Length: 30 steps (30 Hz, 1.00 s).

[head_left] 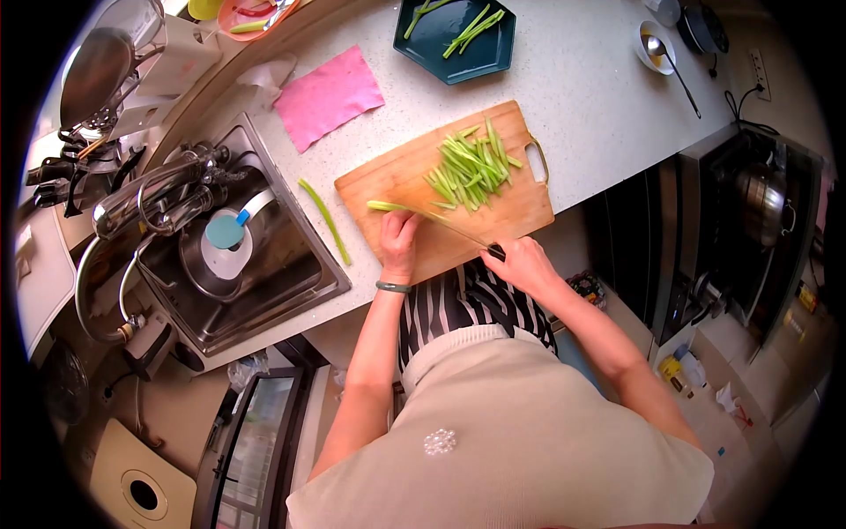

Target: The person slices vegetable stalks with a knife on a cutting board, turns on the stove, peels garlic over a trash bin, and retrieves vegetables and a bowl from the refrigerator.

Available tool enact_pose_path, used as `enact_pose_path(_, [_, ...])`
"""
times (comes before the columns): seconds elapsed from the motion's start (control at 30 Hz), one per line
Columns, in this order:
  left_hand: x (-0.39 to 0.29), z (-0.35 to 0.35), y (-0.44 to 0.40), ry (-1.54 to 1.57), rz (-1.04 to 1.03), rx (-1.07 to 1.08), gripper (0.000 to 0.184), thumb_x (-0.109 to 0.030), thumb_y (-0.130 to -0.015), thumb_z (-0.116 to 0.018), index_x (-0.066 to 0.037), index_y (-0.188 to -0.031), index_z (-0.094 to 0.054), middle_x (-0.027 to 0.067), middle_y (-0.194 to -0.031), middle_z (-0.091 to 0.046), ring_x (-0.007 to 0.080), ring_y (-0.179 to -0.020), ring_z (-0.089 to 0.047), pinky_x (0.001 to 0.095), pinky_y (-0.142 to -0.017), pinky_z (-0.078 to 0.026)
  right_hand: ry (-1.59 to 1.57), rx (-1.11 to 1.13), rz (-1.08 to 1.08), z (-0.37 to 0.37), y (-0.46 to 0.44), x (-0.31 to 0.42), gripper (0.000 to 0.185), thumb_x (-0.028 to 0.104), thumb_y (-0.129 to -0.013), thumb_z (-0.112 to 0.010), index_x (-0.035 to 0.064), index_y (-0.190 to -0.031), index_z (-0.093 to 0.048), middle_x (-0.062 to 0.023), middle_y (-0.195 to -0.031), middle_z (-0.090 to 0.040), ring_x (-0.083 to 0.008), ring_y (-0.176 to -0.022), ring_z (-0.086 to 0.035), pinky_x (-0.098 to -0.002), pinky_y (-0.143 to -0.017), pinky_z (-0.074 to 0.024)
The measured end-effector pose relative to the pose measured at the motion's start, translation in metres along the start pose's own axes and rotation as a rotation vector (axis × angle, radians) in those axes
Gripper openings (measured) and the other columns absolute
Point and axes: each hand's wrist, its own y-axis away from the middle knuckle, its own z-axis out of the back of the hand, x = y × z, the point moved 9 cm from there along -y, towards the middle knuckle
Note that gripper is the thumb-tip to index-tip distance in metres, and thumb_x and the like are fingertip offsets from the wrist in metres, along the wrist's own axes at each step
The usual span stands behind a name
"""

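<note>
My left hand (399,242) is closed on a celery stalk (382,205) that lies on the wooden cutting board (379,181). My right hand (522,266) grips the black handle of a kitchen knife (460,231). Its thin blade points left, with the tip end close to my left fingers; whether the edge touches the stalk I cannot tell. Beyond the knife, a pile of cut celery pieces (476,167) rests on the board. One more long celery stalk (325,222) lies on the counter between board and sink.
A steel sink (310,264) holding cookware is on the left. Behind the board are a pink cloth (329,97) and a dark green plate (425,57) with celery sticks. A bowl (646,55) with a spoon (674,70) stands back right; a pot (760,204) sits right.
</note>
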Motion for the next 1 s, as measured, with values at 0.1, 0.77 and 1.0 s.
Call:
enact_pose_path(0.1, [0.003, 0.0, 0.004, -0.048, -0.029, -0.014, 0.021, 0.003, -0.067, -0.062, -0.003, -0.086, -0.068, 0.0092, -0.087, -0.061, 0.0276, -0.084, -0.059, 0.0356, -0.073, -0.051, 0.062, 0.001, 0.02, 0.001, 0.0, 0.007, 0.032, 0.033, -0.083, -0.068, 0.0023, -0.077, -0.064, -0.0226, -0.064, -0.062, -0.0432, -0.065, -0.063, -0.0496, -0.059, -0.053])
enact_pose_path(0.77, [0.001, 0.01, 0.002, 0.066, 0.01, 0.01, 0.023, 0.005, -0.07, -0.066, -0.003, -0.09, -0.069, 0.0088, -0.093, -0.063, 0.0273, -0.087, -0.06, 0.0352, -0.076, -0.051, -0.209, 0.039, -0.127, -0.004, -0.019, -0.001, 0.036, 0.03, -0.085, -0.067, -0.0038, -0.075, -0.062, -0.0249, -0.065, -0.058, -0.0437, -0.065, -0.059, -0.0453, -0.057, -0.0477])
enact_pose_path(1.0, [0.017, 0.033, -0.011, -0.034, -0.023, -0.011, 0.023, 0.005, -0.07, -0.065, -0.001, -0.092, -0.07, 0.0094, -0.098, -0.064, 0.0277, -0.092, -0.061, 0.0358, -0.079, -0.051, -0.053, -0.022, -0.011, 0.0, -0.004, 0.013, 0.036, 0.033, -0.084, -0.068, -0.0011, -0.077, -0.062, -0.0243, -0.062, -0.06, -0.0442, -0.065, -0.061, -0.048, -0.058, -0.0517])
